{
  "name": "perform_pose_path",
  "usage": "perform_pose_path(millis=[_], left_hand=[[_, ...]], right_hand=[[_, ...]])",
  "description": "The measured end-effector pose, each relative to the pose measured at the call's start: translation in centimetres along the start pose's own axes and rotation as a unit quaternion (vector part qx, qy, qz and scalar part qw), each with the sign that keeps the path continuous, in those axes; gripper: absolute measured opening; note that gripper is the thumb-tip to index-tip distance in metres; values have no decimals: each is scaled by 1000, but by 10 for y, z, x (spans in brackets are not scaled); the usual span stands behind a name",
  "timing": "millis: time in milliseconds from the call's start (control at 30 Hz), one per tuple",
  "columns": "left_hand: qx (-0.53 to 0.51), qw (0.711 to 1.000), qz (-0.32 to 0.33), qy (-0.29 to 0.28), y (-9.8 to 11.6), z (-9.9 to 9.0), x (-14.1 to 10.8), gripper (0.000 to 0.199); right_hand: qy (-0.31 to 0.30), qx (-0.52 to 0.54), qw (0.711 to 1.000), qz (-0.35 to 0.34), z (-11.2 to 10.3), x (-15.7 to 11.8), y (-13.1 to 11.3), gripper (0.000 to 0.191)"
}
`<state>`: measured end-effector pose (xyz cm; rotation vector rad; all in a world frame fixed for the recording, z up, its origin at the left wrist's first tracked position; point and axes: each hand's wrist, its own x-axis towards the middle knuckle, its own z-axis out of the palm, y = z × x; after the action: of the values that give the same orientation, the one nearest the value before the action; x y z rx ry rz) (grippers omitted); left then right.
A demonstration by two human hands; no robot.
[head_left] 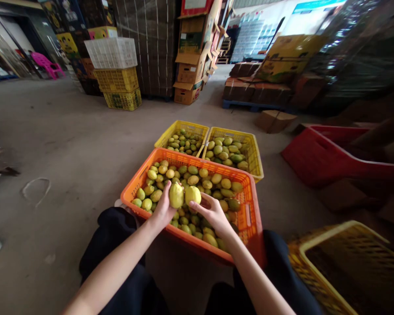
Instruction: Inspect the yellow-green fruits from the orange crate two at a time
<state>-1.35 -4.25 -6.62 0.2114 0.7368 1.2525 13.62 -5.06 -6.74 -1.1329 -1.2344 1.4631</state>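
Hands over orange crate (136,179) | left fingers (166,192) hold lemon (176,195) | right fingers (200,205) hold second lemon (192,195) | rims clear

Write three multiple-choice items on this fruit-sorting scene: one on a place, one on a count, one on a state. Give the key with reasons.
1. Where does the orange crate stand?
A. Between the person's knees
B. On the stacked crates at the back
C. Inside the red crate

2. How many yellow crates holding fruit stand just beyond the orange one?
A. One
B. Two
C. Four

3. What are the hands doing?
A. Both rest empty on the floor
B. Each holds a yellow fruit above the orange crate
C. Both grip one crate handle

Key: 1 A, it sits on the floor between the dark trouser legs. 2 B, two stand side by side. 3 B, the left hand holds one fruit and the right hand another.
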Motion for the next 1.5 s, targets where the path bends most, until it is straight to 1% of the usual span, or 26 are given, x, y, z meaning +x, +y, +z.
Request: perform_pose_path(millis=[100, 167, 233, 300, 400, 533, 600, 667, 800, 933, 1133, 1233, 1333, 1433, 1500], left_hand=[[-4, 1000, 3, 10, 2, 7, -2, 33], [2, 1000, 15, 7, 3, 8, -2, 31], [16, 999, 45, -13, 3, 7, -2, 29], [37, 995, 82, -39, 5, 5, -2, 26], [74, 987, 126, -72, 9, 3, -4, 23], [162, 963, 187, -112, 15, 2, -9, 24], [216, 945, 219, -114, 17, 1, -11, 26], [246, 933, 237, -110, 19, -1, -12, 28], [244, 932, 241, -121, 22, -4, -12, 32], [270, 918, 256, -140, 22, -4, -10, 38], [286, 899, 286, -167, 21, -6, -8, 43], [298, 893, 295, -166, 23, -7, -8, 46], [289, 899, 281, -169, 25, -7, -9, 40], [249, 913, 264, -184, 26, -5, -9, 30], [222, 921, 255, -194, 26, -4, -9, 29]], right_hand=[[0, 4, 1000, 1, 0, -1, -4, 41], [1, 2, 1000, -3, 0, -1, -5, 40], [-6, 5, 1000, -6, -1, -2, -4, 39], [-28, 8, 999, -12, -1, -2, -2, 42], [-56, 4, 998, -30, -1, -4, -1, 50], [-80, -21, 994, -65, -2, -6, -2, 58], [-93, -34, 992, -84, -2, -8, -3, 58], [-98, -41, 990, -92, -2, -9, -3, 57], [-103, -52, 989, -95, 0, -10, -3, 57], [-108, -70, 987, -97, 0, -10, -3, 57], [-111, -98, 981, -123, -2, -9, -2, 58], [-115, -102, 979, -131, -1, -9, -2, 57], [-119, -114, 976, -142, -1, -10, -1, 57], [-122, -128, 973, -150, 0, -10, -1, 55], [-118, -133, 972, -153, 0, -11, -1, 55]])
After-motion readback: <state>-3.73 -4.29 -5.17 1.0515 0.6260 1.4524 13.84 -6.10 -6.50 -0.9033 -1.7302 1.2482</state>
